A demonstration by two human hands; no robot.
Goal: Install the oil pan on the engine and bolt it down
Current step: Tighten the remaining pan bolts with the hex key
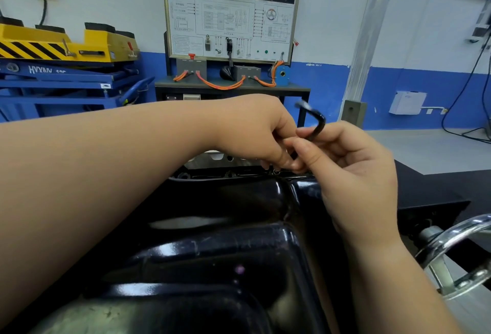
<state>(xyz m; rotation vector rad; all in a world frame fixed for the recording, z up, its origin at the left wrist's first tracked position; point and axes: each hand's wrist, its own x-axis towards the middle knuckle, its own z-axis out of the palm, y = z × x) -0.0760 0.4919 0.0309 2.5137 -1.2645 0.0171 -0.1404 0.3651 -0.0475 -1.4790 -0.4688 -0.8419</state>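
Left hand (pixel 255 132) and right hand (pixel 353 174) tight on one hex key (pixel 317 124) above one oil pan (pixel 225 254)

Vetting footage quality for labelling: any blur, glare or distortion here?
Head view: the hex key is motion-blurred at its upper end; bright glare streaks cross the glossy black oil pan; wide-angle distortion makes the wall pillar lean.

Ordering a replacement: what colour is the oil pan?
The oil pan is glossy black; head view.
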